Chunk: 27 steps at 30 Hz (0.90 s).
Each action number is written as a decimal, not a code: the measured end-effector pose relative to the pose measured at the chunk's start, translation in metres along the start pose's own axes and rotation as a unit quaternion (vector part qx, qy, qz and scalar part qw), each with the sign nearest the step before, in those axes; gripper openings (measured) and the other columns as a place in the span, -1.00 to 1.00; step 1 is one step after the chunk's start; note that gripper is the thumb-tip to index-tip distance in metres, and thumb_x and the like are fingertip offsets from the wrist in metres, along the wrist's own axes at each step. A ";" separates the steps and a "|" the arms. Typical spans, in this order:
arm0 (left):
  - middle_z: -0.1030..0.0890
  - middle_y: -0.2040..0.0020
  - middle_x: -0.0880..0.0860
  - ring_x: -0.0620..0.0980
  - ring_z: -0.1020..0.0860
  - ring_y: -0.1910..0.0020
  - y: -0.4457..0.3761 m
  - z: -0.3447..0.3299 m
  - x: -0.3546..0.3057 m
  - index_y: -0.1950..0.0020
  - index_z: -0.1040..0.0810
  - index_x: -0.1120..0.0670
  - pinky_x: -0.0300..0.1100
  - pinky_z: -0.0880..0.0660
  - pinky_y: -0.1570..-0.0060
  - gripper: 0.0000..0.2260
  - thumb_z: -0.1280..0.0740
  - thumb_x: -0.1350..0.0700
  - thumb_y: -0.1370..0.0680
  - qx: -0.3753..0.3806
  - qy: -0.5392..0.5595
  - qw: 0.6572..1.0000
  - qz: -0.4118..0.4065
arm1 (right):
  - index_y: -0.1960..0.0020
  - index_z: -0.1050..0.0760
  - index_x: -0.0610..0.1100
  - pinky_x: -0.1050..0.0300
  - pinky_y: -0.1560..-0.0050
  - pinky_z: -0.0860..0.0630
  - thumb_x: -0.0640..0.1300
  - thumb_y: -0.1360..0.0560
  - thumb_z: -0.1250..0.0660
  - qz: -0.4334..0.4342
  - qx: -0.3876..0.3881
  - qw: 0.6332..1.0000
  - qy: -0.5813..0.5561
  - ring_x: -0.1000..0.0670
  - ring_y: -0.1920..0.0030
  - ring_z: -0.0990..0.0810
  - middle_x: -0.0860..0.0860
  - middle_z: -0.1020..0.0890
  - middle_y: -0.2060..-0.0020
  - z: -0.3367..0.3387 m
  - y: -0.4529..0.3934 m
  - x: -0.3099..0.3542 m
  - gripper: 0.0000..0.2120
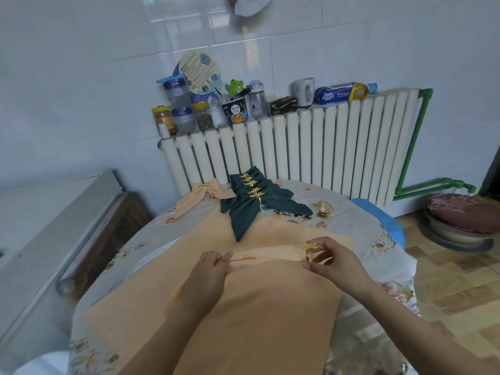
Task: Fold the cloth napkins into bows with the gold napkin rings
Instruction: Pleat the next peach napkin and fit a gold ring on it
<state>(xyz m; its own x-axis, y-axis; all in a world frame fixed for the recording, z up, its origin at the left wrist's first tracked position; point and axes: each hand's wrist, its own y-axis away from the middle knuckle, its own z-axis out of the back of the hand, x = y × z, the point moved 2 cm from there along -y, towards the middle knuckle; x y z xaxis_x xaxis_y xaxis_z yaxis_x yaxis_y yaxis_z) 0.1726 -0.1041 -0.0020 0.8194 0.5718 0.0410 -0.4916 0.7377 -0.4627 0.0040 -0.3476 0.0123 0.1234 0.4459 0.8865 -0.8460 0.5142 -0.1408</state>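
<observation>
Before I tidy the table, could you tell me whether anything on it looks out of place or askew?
Only one thing stands out: a spare gold ring lies loose on the tablecloth, right of the stacked green bows. The right hand holds a leaf ring; the left hand pinches the folded peach napkin.

1. Glossy white wall tiles [324,36] cover the back wall and catch pale reflections.
2. A white column radiator [311,147] stands against it, fed by a green pipe [411,147].
3. The floor [454,280] is tan patchwork tile.
4. A round table wears a floral tablecloth [359,228].
5. A cushioned stool [460,220] sits at right.
</observation>
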 end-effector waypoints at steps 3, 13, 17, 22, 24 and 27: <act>-0.52 0.15 -0.01 -0.05 -0.44 0.14 0.011 0.009 -0.006 -0.20 -0.58 0.13 -0.26 -0.49 0.27 -0.69 -0.19 0.09 -0.53 -0.001 0.019 1.000 -0.008 | 0.02 -0.50 0.10 0.40 0.22 -0.43 -0.18 -0.30 -0.55 0.015 0.014 1.000 -0.003 0.13 0.21 -0.55 0.08 -0.61 0.12 -0.006 0.004 0.009 -0.63; -0.46 0.11 -0.05 -0.14 -0.38 0.11 0.043 0.037 -0.006 -0.22 -0.48 0.06 -0.25 -0.47 0.24 -0.73 -0.13 0.01 -0.60 -0.028 0.056 0.997 -0.040 | -0.06 -0.54 0.01 0.23 0.02 -0.45 -0.23 -0.32 -0.51 0.009 0.185 0.982 0.030 0.05 0.04 -0.56 0.05 -0.61 0.07 -0.015 0.013 0.036 -0.64; -0.49 0.06 0.02 -0.03 -0.44 0.12 0.050 0.033 -0.002 -0.30 -0.46 0.10 -0.19 -0.48 0.26 -0.69 -0.15 0.05 -0.59 -0.009 0.024 0.997 -0.077 | -0.06 -0.55 -0.03 0.30 0.08 -0.41 -0.22 -0.33 -0.49 0.031 0.224 0.968 0.105 0.07 0.03 -0.53 0.09 -0.58 0.06 -0.017 0.015 0.047 -0.67; -0.51 0.06 0.05 0.00 -0.45 0.13 0.052 0.034 -0.010 -0.29 -0.45 0.11 -0.18 -0.46 0.29 -0.68 -0.18 0.09 -0.57 -0.021 0.010 0.992 -0.121 | -0.17 -0.52 0.12 0.19 -0.15 -0.33 -0.01 -0.32 -0.48 0.111 0.229 0.915 0.312 0.10 -0.08 -0.44 0.20 -0.58 -0.03 -0.025 0.019 0.061 -0.57; -0.51 0.07 0.05 0.00 -0.46 0.13 0.050 0.035 -0.015 -0.30 -0.42 0.10 -0.15 -0.47 0.33 -0.69 -0.17 0.08 -0.58 -0.020 0.014 0.992 -0.126 | -0.17 -0.54 0.12 0.14 -0.16 -0.34 0.04 -0.32 -0.48 0.115 0.233 0.908 0.329 0.09 -0.08 -0.46 0.18 -0.60 -0.03 -0.030 0.022 0.065 -0.57; -0.49 0.06 0.03 0.00 -0.45 0.12 0.050 0.032 -0.022 -0.30 -0.43 0.09 -0.14 -0.47 0.33 -0.69 -0.19 0.07 -0.57 -0.009 0.017 0.991 -0.133 | -0.16 -0.56 0.09 0.13 -0.04 -0.40 0.07 -0.32 -0.46 0.124 0.232 0.902 0.342 0.06 -0.03 -0.51 0.13 -0.63 0.00 -0.041 0.027 0.069 -0.59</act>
<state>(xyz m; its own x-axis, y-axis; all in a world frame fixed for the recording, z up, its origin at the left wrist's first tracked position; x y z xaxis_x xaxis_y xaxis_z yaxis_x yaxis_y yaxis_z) 0.1204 -0.0683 0.0028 0.9286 0.3459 0.1343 -0.2520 0.8536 -0.4560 0.0113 -0.2730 0.0516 0.0568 0.9347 0.3510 -0.9981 0.0447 0.0425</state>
